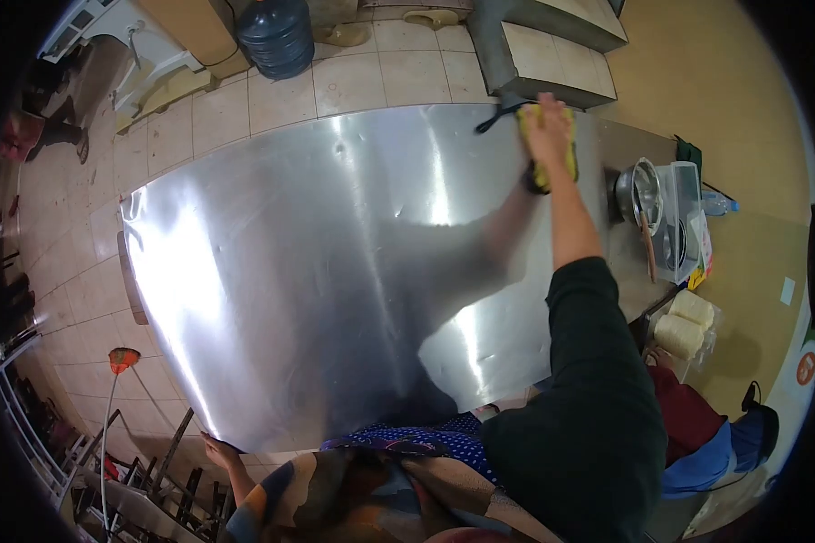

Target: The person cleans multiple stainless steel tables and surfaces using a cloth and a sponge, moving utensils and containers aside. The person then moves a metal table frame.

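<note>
A large metal-topped table (281, 244) spreads in front of me, its shiny surface showing my arm's reflection. Stretched to the far right part of it, my right hand (547, 134) presses down on a yellow and dark cloth (570, 156). A dark strap-like end (493, 119) of something lies just left of that cloth, over the far edge. My left hand (219, 450) is at the near left corner, its fingers around the table's edge.
Right of the metal sheet stand a steel bowl (641, 188), a clear plastic bin (685, 217) and packed pale noodle-like blocks (684, 328). A person in a maroon sleeve (684, 398) is close by at right. A blue water jug (276, 38), steps (552, 54) and a broom (123, 360) surround the table.
</note>
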The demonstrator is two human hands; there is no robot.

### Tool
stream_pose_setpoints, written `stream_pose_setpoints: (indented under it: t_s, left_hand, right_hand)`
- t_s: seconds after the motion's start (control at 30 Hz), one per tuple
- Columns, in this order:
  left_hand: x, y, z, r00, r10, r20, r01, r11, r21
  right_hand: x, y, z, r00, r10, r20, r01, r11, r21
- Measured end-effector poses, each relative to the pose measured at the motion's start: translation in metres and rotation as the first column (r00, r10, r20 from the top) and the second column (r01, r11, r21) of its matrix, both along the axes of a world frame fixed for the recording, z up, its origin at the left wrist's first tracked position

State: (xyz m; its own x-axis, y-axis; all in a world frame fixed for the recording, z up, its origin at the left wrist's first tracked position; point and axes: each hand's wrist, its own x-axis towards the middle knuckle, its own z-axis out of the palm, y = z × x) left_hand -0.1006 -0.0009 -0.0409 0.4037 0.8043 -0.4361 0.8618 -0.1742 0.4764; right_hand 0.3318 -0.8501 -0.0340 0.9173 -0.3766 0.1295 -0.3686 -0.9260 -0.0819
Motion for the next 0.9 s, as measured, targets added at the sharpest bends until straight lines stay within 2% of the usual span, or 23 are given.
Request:
stream_pose_setpoints:
  t_s: [0.1, 0.2, 0.27, 0.33, 0.4, 0.43, 0.53, 0.6, 0.67, 0.7, 0.73, 0.77, 0.8, 0.83, 0.87, 0.9]
  left_hand:
    - [-0.01, 0.013, -0.016, 0.998, 0.036, 0.043, -0.037, 0.999, 0.028]
    - [-0.006, 0.003, -0.01, 0.998, 0.015, 0.054, -0.018, 0.998, 0.056]
    - [0.001, -0.01, -0.002, 0.996, 0.0, 0.092, -0.012, 0.992, 0.129]
    - [-0.007, 0.004, -0.011, 0.996, -0.001, 0.087, -0.005, 0.997, 0.075]
    - [-0.011, 0.014, -0.017, 0.997, -0.009, 0.078, 0.008, 1.0, 0.015]
    - [-0.009, 0.011, -0.015, 0.998, -0.02, 0.053, 0.017, 0.999, 0.049]
    - [0.001, -0.01, -0.005, 0.998, -0.046, 0.04, 0.041, 0.993, 0.114]
    - [0.015, -0.032, 0.021, 0.997, -0.059, 0.049, 0.051, 0.986, 0.16]
    - [0.025, -0.042, 0.044, 0.99, -0.14, 0.002, 0.14, 0.99, -0.021]
    - [0.021, -0.034, 0.036, 0.989, -0.149, 0.006, 0.149, 0.989, -0.021]
    - [0.011, -0.018, 0.014, 0.993, -0.117, 0.024, 0.115, 0.992, 0.06]
    - [0.003, -0.005, -0.005, 0.995, -0.086, 0.044, 0.079, 0.987, 0.138]
    - [-0.002, 0.004, -0.016, 0.995, -0.092, 0.048, 0.085, 0.987, 0.137]
    - [-0.006, 0.011, -0.024, 0.991, -0.063, 0.12, 0.06, 0.998, 0.026]
    - [-0.013, 0.02, -0.027, 0.982, -0.025, 0.187, 0.042, 0.995, -0.087]
    - [-0.006, 0.007, -0.016, 0.977, -0.038, 0.211, 0.044, 0.999, -0.028]
  right_hand:
    - [-0.003, -0.076, -0.005, 0.974, -0.227, -0.019, 0.226, 0.973, -0.039]
    - [-0.016, -0.106, -0.004, 0.961, -0.275, 0.03, 0.274, 0.961, 0.018]
    - [-0.033, -0.117, -0.007, 0.97, -0.24, 0.042, 0.24, 0.971, 0.021]
    - [-0.06, -0.118, -0.008, 0.956, -0.271, 0.109, 0.275, 0.961, -0.024]
    - [-0.106, -0.109, 0.0, 0.936, -0.343, 0.078, 0.343, 0.939, 0.008]
    - [-0.134, -0.104, 0.006, 0.914, -0.404, 0.045, 0.402, 0.914, 0.045]
    - [-0.231, -0.097, 0.0, 0.908, -0.407, 0.102, 0.408, 0.913, 0.012]
    - [-0.299, -0.088, -0.002, 0.895, -0.434, 0.105, 0.436, 0.9, 0.007]
    - [-0.363, -0.073, -0.002, 0.865, -0.492, 0.098, 0.497, 0.867, -0.027]
    - [-0.393, -0.063, -0.002, 0.847, -0.521, 0.101, 0.527, 0.848, -0.044]
    - [-0.423, -0.054, -0.001, 0.842, -0.529, 0.104, 0.535, 0.844, -0.043]
    - [-0.452, -0.046, 0.0, 0.795, -0.602, 0.077, 0.607, 0.791, -0.077]
    - [-0.47, -0.039, 0.002, 0.741, -0.669, 0.053, 0.671, 0.733, -0.111]
    - [-0.477, -0.025, 0.009, 0.737, -0.673, 0.057, 0.675, 0.73, -0.109]
    - [-0.483, -0.011, 0.016, 0.618, -0.785, 0.034, 0.785, 0.616, -0.066]
    - [-0.49, 0.001, 0.02, 0.484, -0.875, 0.004, 0.875, 0.484, -0.025]
